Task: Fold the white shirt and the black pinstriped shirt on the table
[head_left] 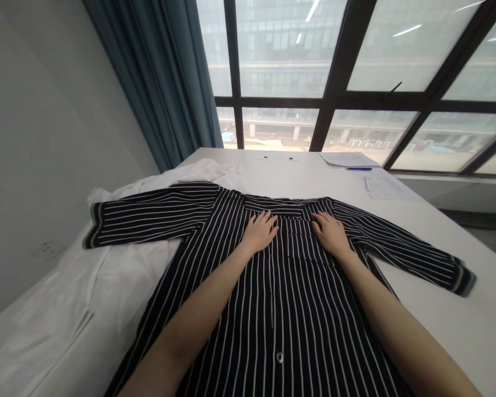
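Note:
A black shirt with white stripes (pixel 297 309) lies spread out front up, its collar toward the far side and its sleeves stretched to the left and right. My left hand (pixel 260 231) rests flat on the shirt just below the collar, left of the button placket, fingers apart. On the other side of the placket, my right hand (pixel 329 232) lies on the upper chest near a pocket, its fingers also spread. A button shows low on the placket. Nothing is held in either hand.
White fabric (pixel 119 292) lies bunched under the left sleeve and along the left side. Toward the back right of the white table (pixel 450 325) are papers (pixel 347 159) and a blue pen (pixel 359 169). Two small items sit near the far edge. Curtain and windows stand behind.

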Tool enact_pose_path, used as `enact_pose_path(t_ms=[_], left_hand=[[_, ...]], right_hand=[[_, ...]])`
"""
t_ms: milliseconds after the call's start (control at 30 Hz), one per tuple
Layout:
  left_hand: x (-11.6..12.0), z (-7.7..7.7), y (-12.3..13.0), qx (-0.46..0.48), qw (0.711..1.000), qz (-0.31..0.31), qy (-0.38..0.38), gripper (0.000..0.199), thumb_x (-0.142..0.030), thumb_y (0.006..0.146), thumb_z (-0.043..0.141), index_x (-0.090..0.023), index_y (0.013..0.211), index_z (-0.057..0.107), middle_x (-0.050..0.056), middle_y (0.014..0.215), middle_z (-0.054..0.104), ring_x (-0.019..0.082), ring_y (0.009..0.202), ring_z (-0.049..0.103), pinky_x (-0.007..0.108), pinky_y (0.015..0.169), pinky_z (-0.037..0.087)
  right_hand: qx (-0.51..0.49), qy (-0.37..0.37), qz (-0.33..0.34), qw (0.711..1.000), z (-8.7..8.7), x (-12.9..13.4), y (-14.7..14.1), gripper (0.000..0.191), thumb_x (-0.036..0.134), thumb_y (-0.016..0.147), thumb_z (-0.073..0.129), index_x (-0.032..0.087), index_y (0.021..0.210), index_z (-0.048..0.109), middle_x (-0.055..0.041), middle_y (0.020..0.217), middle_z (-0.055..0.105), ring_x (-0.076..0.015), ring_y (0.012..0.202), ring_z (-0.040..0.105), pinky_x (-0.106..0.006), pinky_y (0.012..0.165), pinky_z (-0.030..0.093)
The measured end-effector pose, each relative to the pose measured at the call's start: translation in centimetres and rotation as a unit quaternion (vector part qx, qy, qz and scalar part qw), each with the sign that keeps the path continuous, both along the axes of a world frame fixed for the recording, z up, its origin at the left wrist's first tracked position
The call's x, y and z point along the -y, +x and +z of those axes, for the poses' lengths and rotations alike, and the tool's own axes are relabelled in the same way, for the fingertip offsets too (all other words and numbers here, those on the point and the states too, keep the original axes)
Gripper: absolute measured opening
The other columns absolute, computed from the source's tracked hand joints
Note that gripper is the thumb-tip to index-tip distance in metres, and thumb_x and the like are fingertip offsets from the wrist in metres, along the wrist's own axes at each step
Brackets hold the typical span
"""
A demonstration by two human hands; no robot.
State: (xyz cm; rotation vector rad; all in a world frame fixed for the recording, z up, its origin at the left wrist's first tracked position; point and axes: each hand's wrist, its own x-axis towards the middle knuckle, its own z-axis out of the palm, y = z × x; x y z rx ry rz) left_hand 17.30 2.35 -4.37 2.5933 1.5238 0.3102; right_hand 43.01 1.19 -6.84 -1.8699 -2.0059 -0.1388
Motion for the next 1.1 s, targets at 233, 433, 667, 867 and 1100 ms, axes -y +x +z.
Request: enact_pose_path(t_ms=[233,433,667,867,1100], left_hand=[[-2.4,4.9,-5.4,0.042,0.993,0.098,0.057,0.035,-0.028,0.099,0.04,-0.019,0.125,0.061,0.008,0.136,0.058,0.023,0.13,0.048,0.041,0.111,0.033],[-2.3,8.6,-16.3,0.092,0.898,0.392,0.179,0.035,-0.019,0.094,0.041,-0.017,0.124,0.06,0.016,0.136,0.054,0.033,0.134,0.04,0.061,0.111,0.022],[-0.1,7.9,-22.8,0.15,0.754,0.609,0.194,0.048,-0.025,0.091,0.048,-0.006,0.135,0.045,0.029,0.152,0.029,0.042,0.145,0.018,0.066,0.109,0.017],[0.4,8.8,-23.5,0.149,0.713,0.669,0.149,0.062,-0.028,0.089,0.056,-0.004,0.142,0.034,0.03,0.137,0.049,0.041,0.134,0.04,0.064,0.105,0.026],[1.3,12.4,-21.4,0.169,0.772,0.561,0.244,0.033,-0.027,0.091,0.052,-0.019,0.122,0.064,0.013,0.125,0.062,0.034,0.115,0.058,0.049,0.095,0.045]], right_hand=[[-0.014,0.008,0.01,1.0,-0.2,-0.2,0.2,0.04,0.031,0.097,0.039,0.014,0.128,0.059,-0.0144,0.13,0.062,-0.0269,0.123,0.054,-0.043,0.101,0.042],[-0.012,0.013,0.016,1.0,-0.2,-0.2,0.2,0.04,0.031,0.097,0.039,0.013,0.125,0.061,-0.0154,0.13,0.062,-0.0276,0.123,0.054,-0.043,0.101,0.042],[-0.013,0.016,0.012,1.0,-0.5,-0.3,0.3,0.04,0.033,0.098,0.038,0.013,0.124,0.061,-0.0166,0.13,0.062,-0.0288,0.123,0.054,-0.046,0.1,0.043],[-0.007,0.015,0.016,1.0,-0.5,-0.3,0.4,0.04,0.033,0.098,0.038,0.012,0.122,0.062,-0.0158,0.131,0.061,-0.0281,0.124,0.054,-0.044,0.102,0.042],[-0.004,0.014,0.018,1.0,-0.7,-0.4,0.6,0.039,0.033,0.098,0.038,0.013,0.121,0.063,-0.015,0.131,0.061,-0.0279,0.124,0.054,-0.044,0.101,0.043]])
